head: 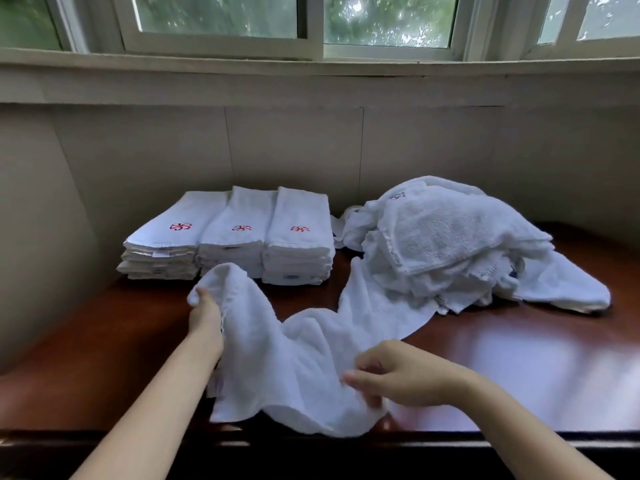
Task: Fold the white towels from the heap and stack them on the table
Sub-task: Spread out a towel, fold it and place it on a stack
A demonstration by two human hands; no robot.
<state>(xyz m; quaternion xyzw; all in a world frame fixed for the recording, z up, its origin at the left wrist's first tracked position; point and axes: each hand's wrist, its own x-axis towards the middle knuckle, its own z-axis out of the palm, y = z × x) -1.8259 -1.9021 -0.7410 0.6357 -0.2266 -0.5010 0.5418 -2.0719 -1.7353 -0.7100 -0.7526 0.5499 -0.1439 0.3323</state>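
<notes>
A: What is the left hand (204, 311) doing?

B: It is gripping one end of a loose white towel (294, 351), fingers curled round a bunched corner and lifting it just in front of the folded stacks.

A: And the right hand (398, 374)?

B: It is pinching the towel's near edge close to the front of the table (121, 341). The fingers are bent into the cloth, though that hand is a little blurred, so I cannot say exactly how many are holding it.

A: Where is the towel lying?

B: It is sagging between the two hands, and its far end is trailing toward the heap (450, 244) at the right, touching it or perhaps tucked under it.

A: And the finished ones?

B: Three stacks (228, 237) are sitting side by side at the back left, each top towel showing a red emblem. A window (311, 22) is running above the wall behind.
</notes>
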